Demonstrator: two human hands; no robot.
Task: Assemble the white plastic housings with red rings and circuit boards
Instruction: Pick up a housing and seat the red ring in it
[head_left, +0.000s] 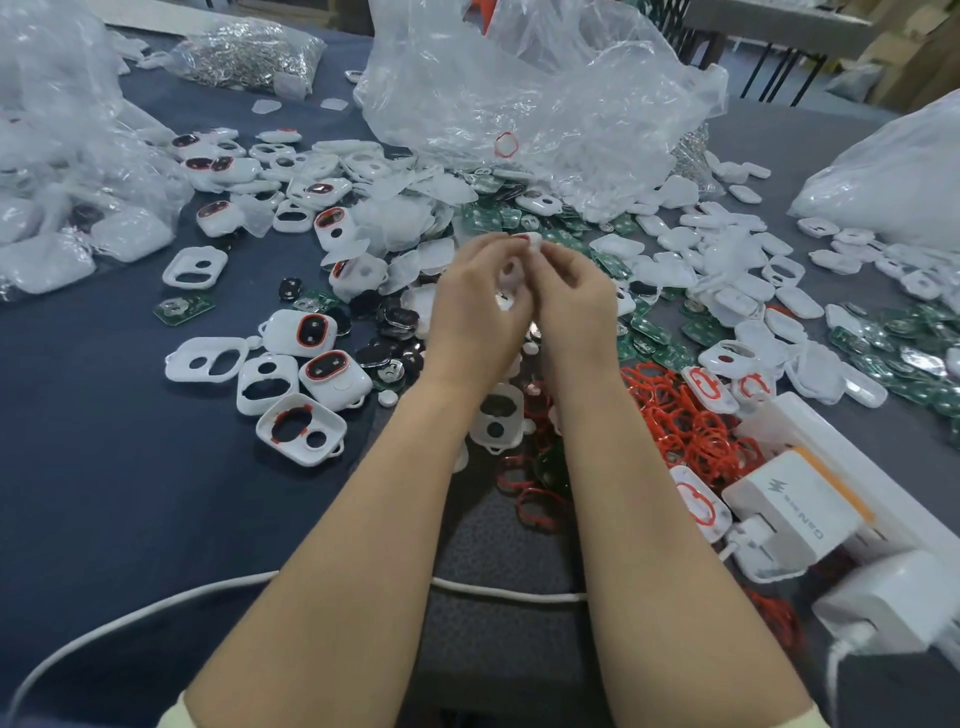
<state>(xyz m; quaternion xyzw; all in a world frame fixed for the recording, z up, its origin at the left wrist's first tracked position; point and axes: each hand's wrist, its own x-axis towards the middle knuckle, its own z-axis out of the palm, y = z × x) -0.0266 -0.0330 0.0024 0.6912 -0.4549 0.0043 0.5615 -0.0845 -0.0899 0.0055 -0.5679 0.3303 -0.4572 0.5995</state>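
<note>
Both hands are up over the middle of the table (104, 493), knuckles to the camera. The left hand (478, 299) and right hand (576, 301) meet on one white housing (509, 274), fingers curled in and pinching it from either side, so it sits off the table between them. Most of it is hidden by the fingers; a hole in its face shows through the gap.

Just right of the forearms lies a tangle of loose red rings (685, 415). Green circuit boards (498, 218) are heaped beyond the hands, under the mouth of a big clear plastic bag (519, 78). To the left, ringed housings (311, 332) sit among bare white shells (197, 267). At near right, a white charger (795, 509) is plugged in, and a white cable (156, 608) runs under the arms.
</note>
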